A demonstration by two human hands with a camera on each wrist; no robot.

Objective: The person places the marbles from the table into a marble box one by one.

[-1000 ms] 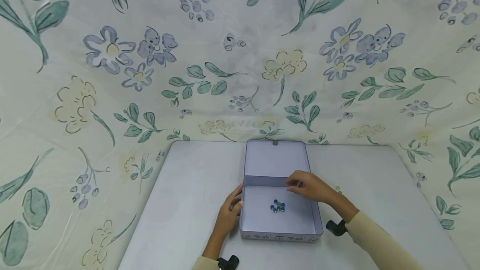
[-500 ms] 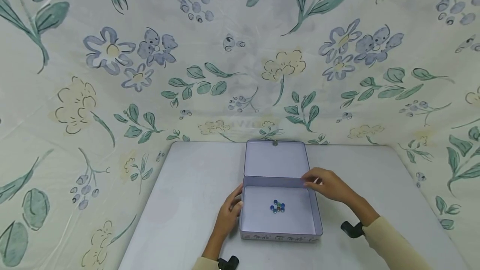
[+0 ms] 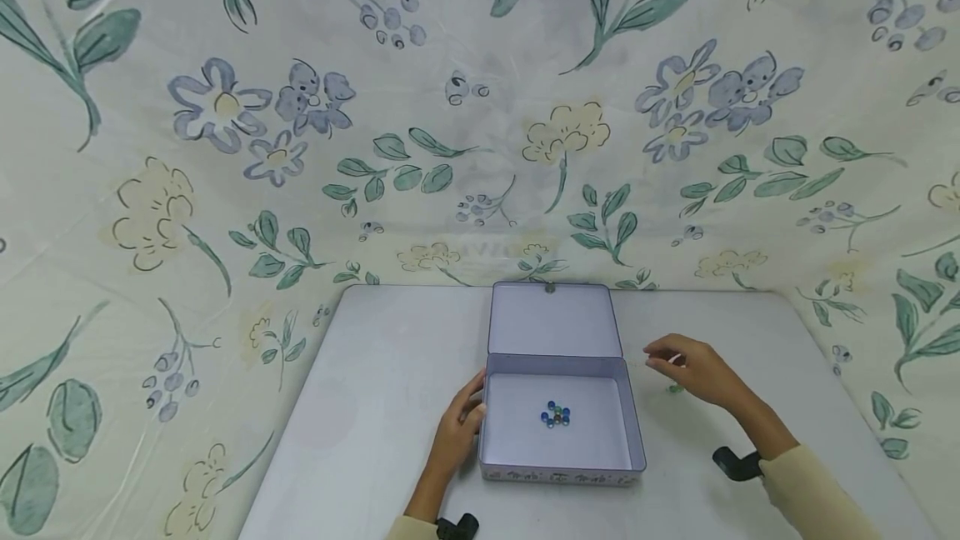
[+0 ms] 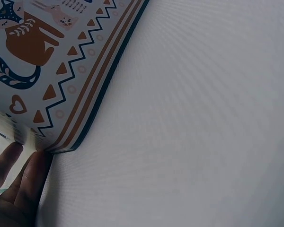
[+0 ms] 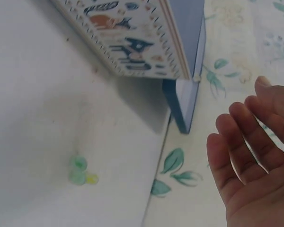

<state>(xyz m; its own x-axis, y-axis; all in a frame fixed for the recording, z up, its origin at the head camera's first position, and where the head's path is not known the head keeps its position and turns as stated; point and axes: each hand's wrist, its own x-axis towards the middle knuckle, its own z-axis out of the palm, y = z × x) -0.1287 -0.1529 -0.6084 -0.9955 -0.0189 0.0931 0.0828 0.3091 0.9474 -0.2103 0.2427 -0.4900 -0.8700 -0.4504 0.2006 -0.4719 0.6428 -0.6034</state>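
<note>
box (image 3: 525,472), one: near the middle of the desk (image 3: 397,357), its lid (image 3: 553,322) open at the desk's far edge.
clustered marbles (image 3: 557,417), about eight, exact count unclear: on the box floor.
loose marbles (image 5: 78,176), three, two green and one yellow: on the desk, off the box's right edge.
left hand (image 3: 453,432), one: fingers spread, touching the box's left wall.
right hand (image 3: 693,367), one: fingers apart, loosely bent, nothing seen held.
step, as judged: reaching for the loose marbles; next move calls for a fingertip pinch.

Head: looks forward and down from farthest off, takes in open lilac-lined rectangular box (image 3: 555,476), low centre. Left wrist: close, catches box upper left. Right wrist: close, shares it top centre.
</note>
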